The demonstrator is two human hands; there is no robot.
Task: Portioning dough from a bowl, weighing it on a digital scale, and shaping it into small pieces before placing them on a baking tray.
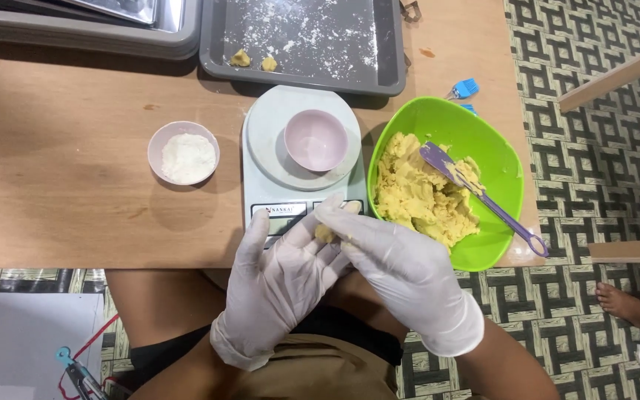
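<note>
Small yellow dough lump [325,234] pinched between gloved left hand [279,285] and right hand [401,270] at the table's near edge (over the kitchen scale [261,178]); green dough bowl [501,167] lies rightward, nearer the right hand.

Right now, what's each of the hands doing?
Left hand: palm up, cradling a small dough piece.
Right hand: fingers pressed on that dough piece, closed over it.

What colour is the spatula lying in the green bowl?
Purple. The spatula shows best in the head view, resting on the dough.
</note>
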